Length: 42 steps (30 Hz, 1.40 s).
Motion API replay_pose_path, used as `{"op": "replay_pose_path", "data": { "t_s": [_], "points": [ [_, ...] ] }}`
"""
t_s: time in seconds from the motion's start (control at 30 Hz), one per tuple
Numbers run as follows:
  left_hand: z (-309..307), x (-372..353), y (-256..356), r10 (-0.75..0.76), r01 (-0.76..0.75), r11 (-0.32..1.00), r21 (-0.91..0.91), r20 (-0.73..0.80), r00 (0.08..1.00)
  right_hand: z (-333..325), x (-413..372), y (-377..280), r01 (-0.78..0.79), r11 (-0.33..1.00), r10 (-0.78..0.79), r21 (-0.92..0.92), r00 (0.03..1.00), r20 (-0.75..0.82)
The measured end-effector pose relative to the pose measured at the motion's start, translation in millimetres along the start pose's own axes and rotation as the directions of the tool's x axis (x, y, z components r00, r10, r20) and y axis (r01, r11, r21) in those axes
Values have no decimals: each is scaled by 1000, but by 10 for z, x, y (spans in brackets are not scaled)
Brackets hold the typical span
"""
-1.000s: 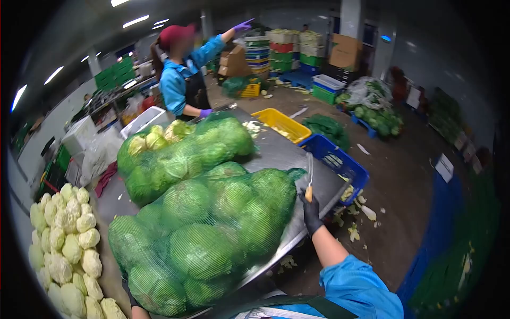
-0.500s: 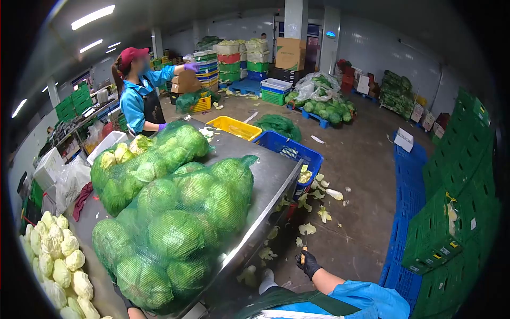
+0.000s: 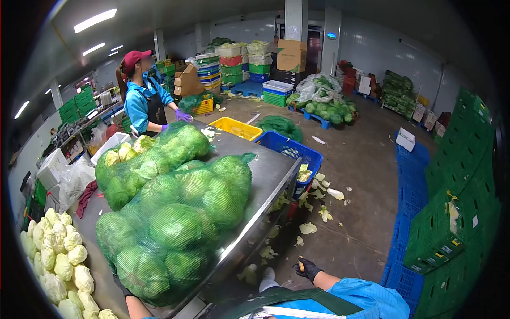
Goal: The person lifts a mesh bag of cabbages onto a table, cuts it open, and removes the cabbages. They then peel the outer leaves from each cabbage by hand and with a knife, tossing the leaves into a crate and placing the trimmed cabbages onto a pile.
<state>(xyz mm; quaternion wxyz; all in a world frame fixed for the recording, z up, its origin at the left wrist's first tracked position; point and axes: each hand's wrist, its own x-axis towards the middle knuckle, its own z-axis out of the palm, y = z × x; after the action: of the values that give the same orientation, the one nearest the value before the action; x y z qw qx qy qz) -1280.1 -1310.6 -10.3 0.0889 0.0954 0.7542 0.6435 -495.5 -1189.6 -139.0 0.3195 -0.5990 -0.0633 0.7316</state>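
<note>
My right hand (image 3: 308,269), in a black glove, is closed around a tan handle (image 3: 301,263) beside the table's right side, over the floor. My left hand (image 3: 123,287), also black-gloved, is at the lower left against the near net bag of cabbages (image 3: 178,226); its fingers are hidden behind the bag. That green mesh bag lies on the metal table (image 3: 268,181), full of large green cabbages. A second net bag (image 3: 154,165) lies just beyond it. Pale peeled cabbages (image 3: 64,266) are piled left of my left hand.
Across the table stands a co-worker (image 3: 143,101) with purple gloves. Yellow (image 3: 236,128) and blue (image 3: 289,149) crates stand along the table's far right side. Cabbage leaves (image 3: 325,213) litter the floor. Blue pallets (image 3: 406,196) and stacked green crates (image 3: 435,234) are at the right.
The co-worker's outstretched arm has come down, and their hands are now close together. My left forearm shows more beside the near bag. The view has shifted slightly.
</note>
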Motion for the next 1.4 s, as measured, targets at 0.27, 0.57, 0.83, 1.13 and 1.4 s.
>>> {"op": "replay_pose_path", "data": {
  "t_s": [0.27, 0.57, 0.83, 1.13, 1.4],
  "points": [
    [32, 19, 49, 4, -4, 1000, 0, 7, 1000, -454, -168, 80, 25, 1000, -26, -11, 992, -126],
    [55, 28, 55, 3, -3, 1000, -4, 19, 1000, -729, -112, 205, -37, 998, 28, -47, 986, -167],
    [45, 15, 78, 5, -5, 1000, -12, 30, 1000, -553, -248, 115, -6, 993, -11, -119, 989, -145],
    [1, -2, 107, 14, -14, 1000, -18, 23, 1000, -554, -305, 143, -4, 984, -8, -181, 998, -63],
    [-55, -48, 59, 10, -10, 1000, -17, 18, 1000, -632, -243, 175, -43, 979, 17, -201, 992, -129]
  ]
}}
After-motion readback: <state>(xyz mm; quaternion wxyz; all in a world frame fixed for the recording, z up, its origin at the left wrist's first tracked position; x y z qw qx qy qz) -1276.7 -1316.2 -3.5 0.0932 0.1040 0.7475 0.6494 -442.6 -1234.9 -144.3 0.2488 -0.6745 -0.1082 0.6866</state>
